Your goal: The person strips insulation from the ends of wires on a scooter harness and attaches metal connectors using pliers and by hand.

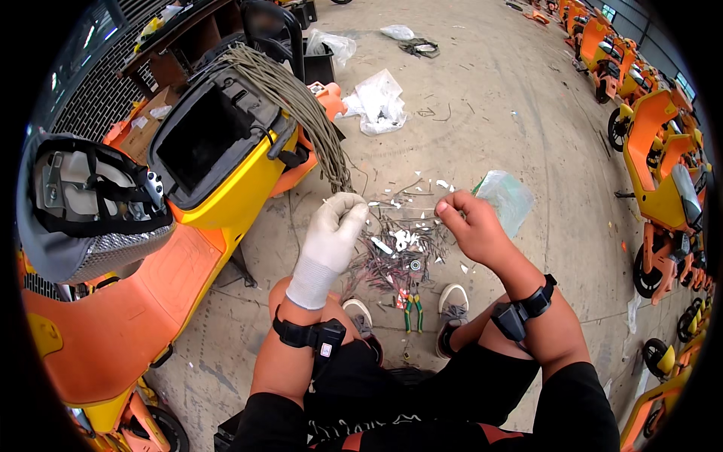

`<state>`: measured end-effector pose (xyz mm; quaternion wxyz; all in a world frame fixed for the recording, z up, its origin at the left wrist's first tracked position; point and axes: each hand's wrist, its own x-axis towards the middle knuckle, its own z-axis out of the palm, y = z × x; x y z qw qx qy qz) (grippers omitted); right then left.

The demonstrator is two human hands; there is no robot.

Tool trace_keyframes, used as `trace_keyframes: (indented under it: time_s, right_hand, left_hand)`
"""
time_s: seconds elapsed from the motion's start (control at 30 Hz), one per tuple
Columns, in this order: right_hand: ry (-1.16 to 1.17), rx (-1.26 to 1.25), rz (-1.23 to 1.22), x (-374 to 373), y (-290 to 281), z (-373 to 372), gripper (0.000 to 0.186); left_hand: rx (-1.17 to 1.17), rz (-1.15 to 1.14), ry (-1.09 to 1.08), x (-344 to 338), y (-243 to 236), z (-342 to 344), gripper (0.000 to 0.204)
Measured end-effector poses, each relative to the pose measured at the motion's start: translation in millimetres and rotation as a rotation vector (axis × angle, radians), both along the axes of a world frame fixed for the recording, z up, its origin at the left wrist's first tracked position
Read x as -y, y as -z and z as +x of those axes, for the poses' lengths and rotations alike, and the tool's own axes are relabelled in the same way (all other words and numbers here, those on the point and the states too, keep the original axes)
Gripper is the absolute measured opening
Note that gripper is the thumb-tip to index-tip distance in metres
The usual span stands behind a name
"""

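My left hand (332, 230), in a whitish knit glove, is closed in a pinch just below the hanging end of a grey-brown wire bundle (301, 105). Bare, my right hand (476, 228) is pinched too, at about the same height. A thin wire (403, 207) appears to run between the two hands; its ends are hidden in the fingers. Beneath them, on the concrete floor, lies a pile of cut wires (392, 256) mixed with white connector bits (405, 240). Green-handled pliers (413, 312) lie between my shoes.
A yellow-orange scooter body (248, 200) with an open black compartment stands at my left, the wire bundle draped over it. A grey bag (98, 218) sits on it. Plastic bags (376, 102) lie ahead. Rows of orange scooters (651, 151) line the right.
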<state>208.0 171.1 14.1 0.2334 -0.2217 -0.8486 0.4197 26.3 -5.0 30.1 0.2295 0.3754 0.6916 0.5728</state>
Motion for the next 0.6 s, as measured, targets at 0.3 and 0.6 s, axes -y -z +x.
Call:
trace_keyframes:
  time_s: [0.3,0.6]
  right_hand:
    - [-0.277,0.156,-1.376,-16.4,-5.0,6.2,0.021]
    - [-0.094,0.067,-0.735,-15.4,0.6,5.5,0.035]
  left_hand:
    - [-0.870,0.319,0.043,6.0,1.6,-9.8,0.005]
    - [-0.287,-0.090,-0.083,-1.5,-0.8,2.9,0.017]
